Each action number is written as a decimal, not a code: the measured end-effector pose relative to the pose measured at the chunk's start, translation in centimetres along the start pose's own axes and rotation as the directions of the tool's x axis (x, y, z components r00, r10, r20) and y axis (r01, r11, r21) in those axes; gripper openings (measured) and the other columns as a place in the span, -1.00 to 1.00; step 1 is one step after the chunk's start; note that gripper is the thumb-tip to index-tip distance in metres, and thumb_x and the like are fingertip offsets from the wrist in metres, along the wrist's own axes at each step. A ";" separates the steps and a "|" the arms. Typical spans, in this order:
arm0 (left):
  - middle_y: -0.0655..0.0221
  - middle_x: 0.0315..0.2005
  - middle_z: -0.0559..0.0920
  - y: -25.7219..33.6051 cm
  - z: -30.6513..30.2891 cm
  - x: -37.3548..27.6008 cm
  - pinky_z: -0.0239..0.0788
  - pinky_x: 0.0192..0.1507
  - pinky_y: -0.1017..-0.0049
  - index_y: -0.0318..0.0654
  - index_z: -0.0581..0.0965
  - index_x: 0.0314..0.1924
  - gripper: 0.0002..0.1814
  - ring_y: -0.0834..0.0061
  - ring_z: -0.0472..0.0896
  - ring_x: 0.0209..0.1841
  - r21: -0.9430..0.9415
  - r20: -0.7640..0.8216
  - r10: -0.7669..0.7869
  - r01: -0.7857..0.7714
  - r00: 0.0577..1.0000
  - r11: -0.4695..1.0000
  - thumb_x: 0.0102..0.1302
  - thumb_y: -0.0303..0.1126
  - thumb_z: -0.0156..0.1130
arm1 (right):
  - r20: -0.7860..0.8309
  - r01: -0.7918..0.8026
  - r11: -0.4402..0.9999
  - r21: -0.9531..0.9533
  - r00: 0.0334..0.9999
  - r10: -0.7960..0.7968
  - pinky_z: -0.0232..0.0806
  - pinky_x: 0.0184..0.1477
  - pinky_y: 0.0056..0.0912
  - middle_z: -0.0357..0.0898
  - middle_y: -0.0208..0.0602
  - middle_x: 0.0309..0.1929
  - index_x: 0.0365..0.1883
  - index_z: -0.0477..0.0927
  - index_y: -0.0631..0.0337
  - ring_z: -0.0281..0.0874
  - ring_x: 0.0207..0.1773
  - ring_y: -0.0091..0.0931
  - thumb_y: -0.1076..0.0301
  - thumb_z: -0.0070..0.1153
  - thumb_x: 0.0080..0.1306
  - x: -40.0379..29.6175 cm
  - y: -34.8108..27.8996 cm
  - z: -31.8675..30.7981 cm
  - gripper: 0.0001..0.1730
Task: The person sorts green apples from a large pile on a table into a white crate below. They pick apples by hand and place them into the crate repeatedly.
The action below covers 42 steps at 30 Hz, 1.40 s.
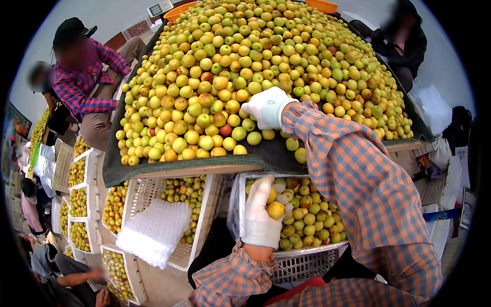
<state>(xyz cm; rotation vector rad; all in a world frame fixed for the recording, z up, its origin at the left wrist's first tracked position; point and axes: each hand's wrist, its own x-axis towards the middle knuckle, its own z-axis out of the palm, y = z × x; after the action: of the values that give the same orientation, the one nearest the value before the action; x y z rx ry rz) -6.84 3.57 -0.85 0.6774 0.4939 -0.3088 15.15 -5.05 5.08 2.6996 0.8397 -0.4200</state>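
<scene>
A large heap of small, round yellow-green fruits [199, 109], some blushed red or brown, covers a raised table lined with dark cloth [184, 165]. My right hand [270, 107], in a white knitted glove, reaches onto the near side of the heap. Its fingertips touch a fruit there; the palm side is hidden, so its grip is unclear. Lower down, my left hand [262, 211], gloved alike, cups a yellow fruit [275, 210] with a second one [271, 195] beside it. That hand is over a plastic-lined crate [341, 245] filled with the same fruits.
Left of my crate, a white foam net stack [155, 232] rests in a slatted plastic crate [201, 222] with fruits. More filled white crates [92, 207] line the floor. Co-workers sit at the left [88, 76] and right [399, 46]. Orange basins [180, 10] top the heap.
</scene>
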 end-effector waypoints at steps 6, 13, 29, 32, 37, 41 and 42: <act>0.37 -0.18 0.56 0.3 -0.7 0.2 0.46 -0.28 0.40 -0.16 0.47 0.15 -0.54 0.53 0.51 -0.28 0.001 0.035 0.066 -0.066 0.997 0.998 0.46 0.00 0.19 | -0.101 0.106 -0.615 0.781 0.994 0.042 0.52 -0.37 -0.50 0.55 -0.12 -0.01 0.22 0.39 0.19 0.66 -0.10 -0.36 0.17 -0.05 0.55 -7.1 2.5 5.7 -0.61; 0.29 -0.10 0.57 0.6 -1.2 0.5 0.51 -0.22 0.40 -0.17 0.47 0.15 -0.48 0.50 0.56 -0.20 0.130 0.019 0.026 -0.029 0.999 0.991 0.52 0.11 0.01 | -0.168 0.027 -0.900 0.435 0.984 -0.052 0.64 -0.01 -0.11 0.41 0.01 0.19 0.44 0.15 0.23 0.55 0.21 -0.21 -0.23 -0.17 0.53 -15.1 -2.4 9.8 -0.21; 0.28 -0.02 0.61 -0.6 -6.3 2.6 0.54 -0.14 0.50 -0.29 0.51 0.18 -0.60 0.54 0.57 -0.12 0.869 0.178 0.059 -0.185 0.982 0.458 0.37 -0.38 0.23 | 0.036 -0.041 -0.004 0.999 0.819 0.572 0.45 0.15 -0.32 0.50 -0.20 0.12 0.24 0.46 0.21 0.51 0.18 -0.37 0.40 0.21 0.31 -27.6 -5.0 20.2 -0.49; 0.15 0.03 0.63 -1.5 -8.4 3.4 0.47 0.05 0.38 -0.30 0.55 0.13 -0.60 0.32 0.60 0.01 0.911 0.244 0.169 -0.286 0.955 0.297 0.31 -0.36 0.27 | -0.181 -0.107 0.359 0.927 0.711 0.679 0.40 0.19 -0.29 0.54 -0.05 0.14 0.15 0.54 0.23 0.58 0.14 -0.23 0.31 0.27 0.23 -29.1 -5.2 22.2 -0.49; 0.07 0.00 0.61 -4.4 -8.1 1.9 0.36 0.20 0.28 -0.28 0.58 0.05 -0.63 0.09 0.57 0.09 0.906 0.406 0.353 -0.422 0.843 -0.034 0.27 -0.34 0.30 | -0.031 -0.104 0.128 0.986 0.642 0.766 0.40 0.20 -0.32 0.61 -0.08 0.10 0.19 0.52 0.26 0.60 0.13 -0.30 0.29 0.27 0.25 -30.2 -3.1 23.5 -0.46; 0.14 0.10 0.56 -7.9 -8.5 0.8 0.29 0.28 0.18 -0.20 0.56 0.12 -0.58 0.06 0.47 0.18 0.863 0.504 0.444 -0.417 0.740 -0.285 0.26 -0.32 0.31 | -0.271 -0.006 0.389 0.921 0.707 0.653 0.39 0.20 -0.21 0.58 -0.09 0.11 0.21 0.50 0.19 0.55 0.15 -0.17 0.25 0.27 0.26 -27.7 -2.7 22.9 -0.45; 0.13 0.16 0.53 -8.1 -8.9 0.7 0.27 0.31 0.17 -0.20 0.53 0.18 -0.53 0.05 0.44 0.23 0.859 0.511 0.447 -0.419 0.734 -0.294 0.25 -0.33 0.32 | -0.292 -0.019 0.441 0.897 0.723 0.626 0.36 0.22 -0.17 0.58 -0.11 0.11 0.21 0.51 0.16 0.52 0.17 -0.15 0.23 0.28 0.26 -26.5 -3.2 22.8 -0.45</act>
<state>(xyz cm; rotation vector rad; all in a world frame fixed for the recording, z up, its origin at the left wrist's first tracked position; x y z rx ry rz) -12.65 3.36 -11.41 2.4054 -0.1962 0.1858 -11.94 -23.78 -7.01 3.9666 0.0505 0.2745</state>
